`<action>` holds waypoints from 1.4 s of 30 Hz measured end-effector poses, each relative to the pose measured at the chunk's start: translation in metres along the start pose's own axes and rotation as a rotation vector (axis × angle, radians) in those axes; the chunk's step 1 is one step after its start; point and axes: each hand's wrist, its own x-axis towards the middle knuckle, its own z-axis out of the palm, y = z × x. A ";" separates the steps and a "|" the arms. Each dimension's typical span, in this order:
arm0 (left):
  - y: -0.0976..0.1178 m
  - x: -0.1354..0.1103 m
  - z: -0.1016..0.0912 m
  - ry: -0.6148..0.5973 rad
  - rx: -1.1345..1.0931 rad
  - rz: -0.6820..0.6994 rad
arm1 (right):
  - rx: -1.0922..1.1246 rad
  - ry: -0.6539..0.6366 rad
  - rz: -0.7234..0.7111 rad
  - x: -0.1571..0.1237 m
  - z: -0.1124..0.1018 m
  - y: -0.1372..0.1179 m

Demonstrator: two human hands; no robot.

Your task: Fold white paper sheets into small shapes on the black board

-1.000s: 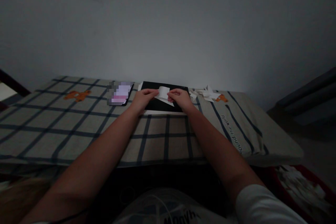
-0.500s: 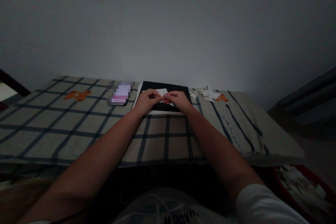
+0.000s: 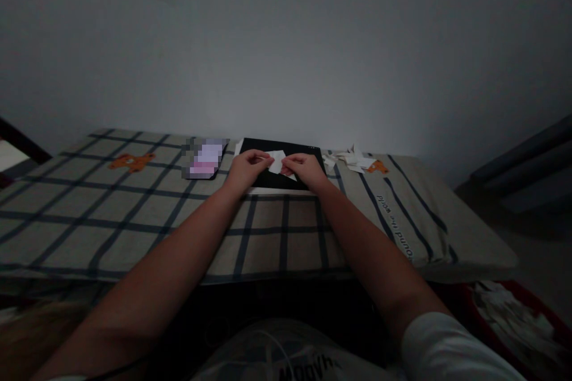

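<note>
table (image 3: 286,238), covered in a checked cloth, stands with its back edge along the wall (image 3: 286,59); its front edge runs below both forearms, which cross it from the person's side. a black folder (image 3: 259,145) lies near the back edge, about midway along, with white sheets (image 3: 268,191) showing past its left and front edges. a stretch of cloth separates the folder's front edge from the table's front edge. clearance to the left is limited by a phone (image 3: 206,159), lying just beside the folder with a narrow strip of cloth between; beyond it, cloth runs to the back left corner. to the right, paper scraps (image 3: 355,159) lie in a loose heap close to the folder's right edge, near the back edge. a red container (image 3: 529,294) with white contents sits below the front right corner. the white paper (image 3: 277,161), a small piece, is over the middle of the folder, between the two sets of fingertips. left hand (image 3: 246,169): thumb and forefinger pinched together on the paper's left side. right hand (image 3: 306,168): thumb and curled fingers closed on its right side. whether the paper touches the folder cannot be determined.
</note>
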 end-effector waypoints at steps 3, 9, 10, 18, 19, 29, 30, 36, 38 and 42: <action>0.003 -0.001 0.000 -0.042 -0.080 -0.160 | 0.000 -0.002 0.006 0.000 0.000 -0.001; 0.006 -0.003 0.001 -0.055 -0.120 -0.205 | -0.021 0.007 0.010 -0.001 0.000 -0.005; 0.006 -0.003 0.001 -0.048 -0.125 -0.208 | -0.023 0.003 0.011 -0.001 0.000 -0.005; 0.002 -0.002 0.002 -0.021 -0.140 -0.202 | -0.013 -0.025 -0.024 0.001 0.000 0.001; 0.001 -0.002 0.002 -0.020 -0.137 -0.201 | -0.018 -0.026 -0.021 0.001 0.000 0.000; 0.003 -0.003 0.001 -0.015 -0.105 -0.213 | -0.035 -0.048 -0.020 -0.002 -0.001 -0.001; 0.005 -0.004 0.001 -0.013 -0.108 -0.220 | -0.037 -0.047 -0.021 -0.002 -0.001 -0.001; 0.008 -0.004 0.002 -0.001 -0.096 -0.238 | -0.056 -0.056 -0.061 -0.002 -0.001 -0.002; 0.007 -0.004 0.002 -0.011 -0.107 -0.235 | -0.060 -0.056 -0.060 -0.002 -0.001 -0.003; 0.005 -0.002 0.002 -0.041 -0.174 -0.245 | -0.075 -0.063 -0.061 -0.002 -0.001 -0.004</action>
